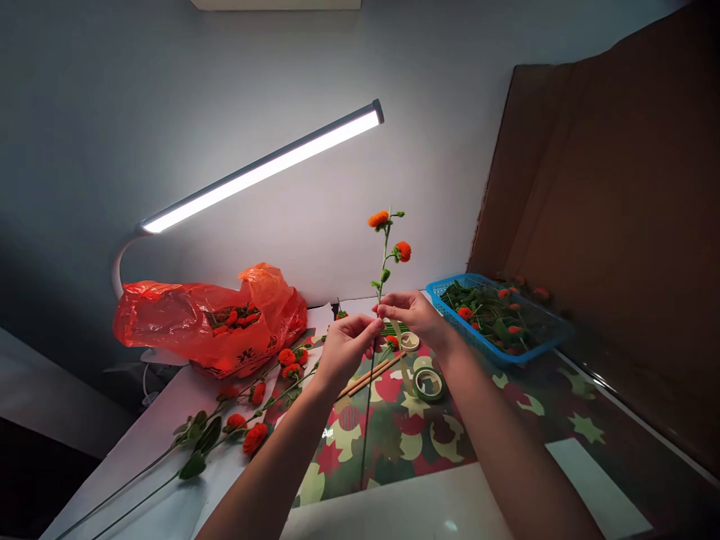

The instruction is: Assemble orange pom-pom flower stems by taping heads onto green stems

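An upright flower stem (385,259) with orange blooms, small green buds and a thin dark lower stem stands between my hands. My left hand (349,346) pinches it low down, fingers closed. Just above and to the right, my right hand (413,319) is closed at the stem, thumb and fingertips together. A pale green strip of tape (403,364) hangs beneath my right fingers. Under the hands lie a green tape roll (429,384), a smaller pale roll (410,342) and thin brown sticks (372,375).
Finished-looking orange flower stems (241,424) lie at the left. Behind them sits a red plastic bag (208,322) of flowers. A blue basket (509,358) holds more at the right. A lit lamp (264,169) arches above; cardboard (596,187) stands at the right.
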`<state>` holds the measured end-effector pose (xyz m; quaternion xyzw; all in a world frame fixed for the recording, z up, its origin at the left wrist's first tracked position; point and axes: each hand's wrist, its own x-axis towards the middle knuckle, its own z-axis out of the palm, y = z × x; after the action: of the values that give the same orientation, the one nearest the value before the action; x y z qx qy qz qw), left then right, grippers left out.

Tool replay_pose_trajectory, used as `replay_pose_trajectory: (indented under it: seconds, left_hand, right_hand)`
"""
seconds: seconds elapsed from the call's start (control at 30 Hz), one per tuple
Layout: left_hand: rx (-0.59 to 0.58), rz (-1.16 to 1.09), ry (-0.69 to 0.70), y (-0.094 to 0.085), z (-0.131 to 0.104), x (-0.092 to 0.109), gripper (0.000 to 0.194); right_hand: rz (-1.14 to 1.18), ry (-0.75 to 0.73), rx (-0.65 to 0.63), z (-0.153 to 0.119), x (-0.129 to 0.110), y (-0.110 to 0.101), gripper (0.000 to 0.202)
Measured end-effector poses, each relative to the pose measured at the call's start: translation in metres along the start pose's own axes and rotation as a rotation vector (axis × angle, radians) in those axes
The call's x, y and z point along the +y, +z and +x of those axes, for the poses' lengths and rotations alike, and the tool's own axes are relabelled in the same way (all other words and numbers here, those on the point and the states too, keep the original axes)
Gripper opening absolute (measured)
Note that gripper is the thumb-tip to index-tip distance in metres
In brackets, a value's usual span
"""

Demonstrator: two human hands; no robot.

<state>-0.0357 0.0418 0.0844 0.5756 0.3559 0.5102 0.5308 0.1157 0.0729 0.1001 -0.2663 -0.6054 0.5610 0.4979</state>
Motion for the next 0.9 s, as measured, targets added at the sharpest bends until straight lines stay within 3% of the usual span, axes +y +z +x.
replay_pose_trajectory:
  seconds: [0.1,0.17,0.23,0.3,0.4,0.53,0.63,0.73,0.83,0.9]
  left_hand:
    - [-0.167,-0.428,-0.211,0.002,-0.003,-0.004,0.026]
    - [-0.235,-0.6,-0.264,0.002,-0.003,-0.009,0.027]
    - [-0.279,-0.606,-0.252,-0.002,0.0,-0.015,0.028]
    - [-0.302,-0.467,-0.221,-0.008,0.004,-0.018,0.029]
    - [-0.247,-0.13,-0.132,-0.017,0.01,-0.015,0.03]
    - [-0.042,0.128,-0.01,-0.021,0.012,-0.001,0.031]
    - [0.11,0.173,0.074,-0.022,0.011,0.007,0.029]
    - [0.187,0.184,0.122,-0.026,0.009,0.008,0.028]
    - [0.199,0.175,0.098,-0.032,0.006,0.006,0.031]
    - [0.13,0.122,0.041,-0.035,0.006,0.004,0.034]
  right_hand:
    - [0.097,-0.049,-0.109,0.0,0.005,0.005,0.023]
    - [0.163,-0.031,-0.177,0.001,0.009,0.008,0.025]
    - [0.166,-0.003,-0.2,0.002,0.012,0.008,0.026]
    - [0.092,0.003,-0.159,0.003,0.012,0.006,0.025]
    - [-0.024,0.027,-0.1,0.003,0.01,0.0,0.026]
    - [-0.088,0.026,-0.109,0.004,0.01,-0.002,0.027]
    - [-0.112,0.042,-0.093,0.003,0.011,0.001,0.026]
    - [-0.145,0.064,-0.105,0.003,0.012,0.004,0.028]
    - [-0.189,0.062,-0.169,0.003,0.015,0.007,0.03]
    - [-0.183,0.06,-0.231,0.004,0.018,0.01,0.032]
